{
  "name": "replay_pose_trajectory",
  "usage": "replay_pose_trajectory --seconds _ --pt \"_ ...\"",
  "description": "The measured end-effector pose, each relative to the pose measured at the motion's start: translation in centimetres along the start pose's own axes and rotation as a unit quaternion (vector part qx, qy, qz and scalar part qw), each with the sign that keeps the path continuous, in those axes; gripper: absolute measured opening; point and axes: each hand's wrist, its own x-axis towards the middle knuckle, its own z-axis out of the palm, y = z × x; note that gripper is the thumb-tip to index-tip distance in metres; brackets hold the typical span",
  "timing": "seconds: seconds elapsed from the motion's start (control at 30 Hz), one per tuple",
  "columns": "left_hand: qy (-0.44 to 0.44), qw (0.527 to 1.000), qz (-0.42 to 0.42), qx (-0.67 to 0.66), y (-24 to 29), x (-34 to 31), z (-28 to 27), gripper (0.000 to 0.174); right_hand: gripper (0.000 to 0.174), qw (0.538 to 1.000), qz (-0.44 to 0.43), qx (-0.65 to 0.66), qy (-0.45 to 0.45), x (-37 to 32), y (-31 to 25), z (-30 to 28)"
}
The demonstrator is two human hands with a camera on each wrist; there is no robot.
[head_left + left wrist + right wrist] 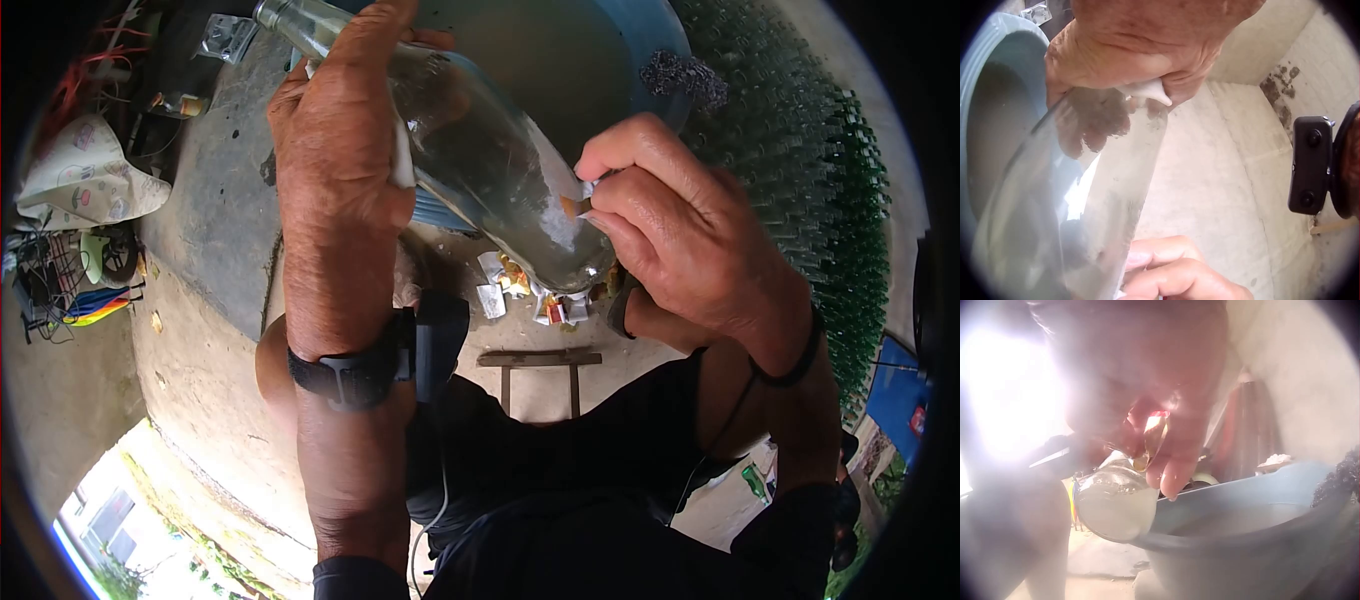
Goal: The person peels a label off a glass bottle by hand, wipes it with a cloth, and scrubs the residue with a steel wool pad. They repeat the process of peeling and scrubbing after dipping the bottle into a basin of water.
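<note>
A clear glass bottle (470, 150) lies tilted across the head view, its neck toward the upper left. My left hand (345, 150) grips it round the shoulder, with a bit of white material (403, 160) showing beside the palm. Near the bottle's base, my right hand (690, 230) pinches a small piece of paper label (572, 207) between thumb and fingers. A whitish patch of label residue (558, 222) remains on the glass there. In the right wrist view the torn label (1155, 434) shows red and gold between the fingers, close over the bottle's base (1116, 509).
Behind the bottle stands a blue tub (655, 40) of murky water, a dark scrubber (685, 80) at its rim. Many glass bottles (790, 170) crowd the right side. Label scraps (550, 305) litter the floor by a small wooden stool (540, 358). A patterned bag (90, 170) lies left.
</note>
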Motion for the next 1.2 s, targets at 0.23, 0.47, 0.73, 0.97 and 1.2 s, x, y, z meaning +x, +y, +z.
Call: replay_pose_trajectory --seconds 0.23,0.47,0.73,0.97,1.2 --pt "0.024 0.999 0.001 0.042 0.3 -1.1 1.4 0.028 0.023 1.000 -0.002 0.003 -0.015 0.0 -0.2 -0.4" --pt "-0.015 0.998 0.013 0.054 -0.3 -0.6 0.3 0.030 0.023 1.000 0.009 -0.004 -0.007 -0.1 0.2 -0.2" --pt "0.000 1.000 -0.013 0.027 -0.1 -0.7 0.7 0.031 0.025 0.999 0.031 0.011 0.008 -0.1 0.1 -0.2" --pt "-0.134 0.989 -0.002 -0.066 1.2 -3.0 0.7 0.030 0.024 0.999 0.034 0.003 0.023 -0.2 1.0 -0.1" --pt "-0.150 0.979 0.020 -0.139 0.8 -3.6 1.1 0.025 0.028 0.998 0.038 -0.012 0.041 -0.3 1.6 -0.5"
